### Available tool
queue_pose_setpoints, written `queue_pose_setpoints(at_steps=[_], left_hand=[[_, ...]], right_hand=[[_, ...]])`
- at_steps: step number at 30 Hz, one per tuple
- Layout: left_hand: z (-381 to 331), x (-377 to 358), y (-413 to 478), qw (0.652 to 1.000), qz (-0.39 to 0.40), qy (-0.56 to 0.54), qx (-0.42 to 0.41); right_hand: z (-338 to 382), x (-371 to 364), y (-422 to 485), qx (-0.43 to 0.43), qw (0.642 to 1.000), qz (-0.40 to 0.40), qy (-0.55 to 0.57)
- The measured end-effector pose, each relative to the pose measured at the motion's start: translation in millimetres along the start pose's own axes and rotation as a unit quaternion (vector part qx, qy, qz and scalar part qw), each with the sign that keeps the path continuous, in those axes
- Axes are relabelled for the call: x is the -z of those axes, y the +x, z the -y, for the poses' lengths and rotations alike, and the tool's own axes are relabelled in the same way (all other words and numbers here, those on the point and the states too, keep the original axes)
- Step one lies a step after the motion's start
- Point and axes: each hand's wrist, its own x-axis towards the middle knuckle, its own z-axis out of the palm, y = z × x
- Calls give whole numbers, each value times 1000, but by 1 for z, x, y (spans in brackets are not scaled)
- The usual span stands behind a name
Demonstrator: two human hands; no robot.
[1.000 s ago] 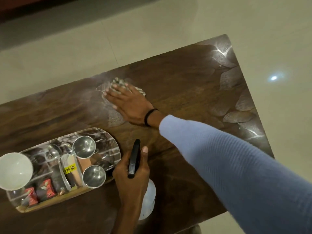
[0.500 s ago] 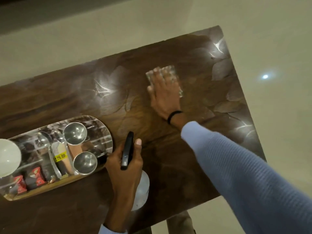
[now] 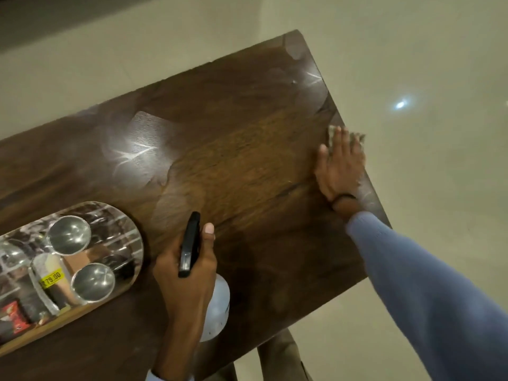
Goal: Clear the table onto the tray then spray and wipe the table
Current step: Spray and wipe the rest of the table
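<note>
table: dark wood top, bare except for the tray at its left end; the person stands at the near edge.
cloth: small pale rag, flat under the right hand at the table's right edge, one corner hanging past the edge.
change: 1.0 s ago the cloth was left of centre, 0.5 s ago right of centre, now at the edge. One stroke has crossed the top from left to right.
right hand: palm down on the cloth, fingers straight and slightly spread, pressing, not gripping. Dark wristband.
left hand: curled round the neck of the spray bottle, thumb up beside the black head. Bottle stands at the near edge, just right of the tray, in the same spot as before.
sheen: glossy patch left of centre and another at the far right corner. Probably spray not yet wiped up.
tray: oval, mirrored, carrying two steel cups, a packet with a yellow price sticker and red sachets. Load unchanged.
meaning: clearing looks done and spraying seems done; wiping is under way. Judged next: a return stroke over the shiny patches.
risk: cloth could slip off the edge if the stroke runs on.
</note>
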Motion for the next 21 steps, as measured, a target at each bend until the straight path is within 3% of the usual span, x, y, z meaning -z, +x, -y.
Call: queue_pose_setpoints(at_steps=[4, 9, 11, 14, 18, 19, 21], left_hand=[[-15, -31, -9, 999, 29, -7, 24], [-26, -58, -21, 998, 67, 0, 3], [-25, -63, -24, 997, 76, 7, -8], [-23, -69, -30, 996, 86, 14, -35], [-16, -74, -40, 994, 93, 30, -46], [-15, -74, -44, 994, 93, 34, -43], [-13, -74, -51, 994, 91, 43, -42]], right_hand=[[51, -16, -22, 132, 991, 7, 2], [-12, -17, -141, 303, 949, 87, 6], [-57, -14, -156, 288, 955, 76, -4], [-96, -3, -124, 156, 986, 66, 1], [-59, -2, -56, -35, 998, -2, 43], [-44, -5, -52, -33, 998, -4, 44], [-22, -13, -70, 54, 998, 15, 39]])
